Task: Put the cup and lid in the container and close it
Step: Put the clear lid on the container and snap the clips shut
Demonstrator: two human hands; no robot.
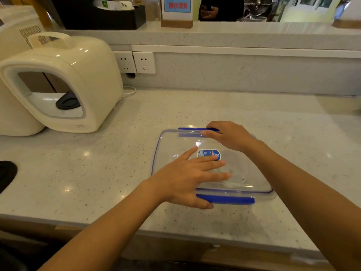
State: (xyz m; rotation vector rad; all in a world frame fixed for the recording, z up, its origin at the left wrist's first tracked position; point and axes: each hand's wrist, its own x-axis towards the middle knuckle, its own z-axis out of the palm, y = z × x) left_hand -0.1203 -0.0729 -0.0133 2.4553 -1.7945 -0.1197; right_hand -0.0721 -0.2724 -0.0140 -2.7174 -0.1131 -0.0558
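A clear plastic container (166, 145) with blue latches sits on the counter, its transparent cover lying on top with a blue sticker (208, 153) in the middle. My left hand (187, 178) lies flat on the cover with fingers spread, the thumb under the near blue latch (232, 199). My right hand (228, 136) rests over the far blue latch (190, 129), fingers curled on it. Through the cover a faint clear round shape (237, 173) shows inside; I cannot tell if it is the cup or the lid.
A cream appliance (64, 85) with a handle stands at the left on the speckled counter (117, 163). Wall sockets (136, 62) sit behind it. A black object (6, 173) lies at the far left edge. A raised ledge with a sign stand (176, 14) runs along the back.
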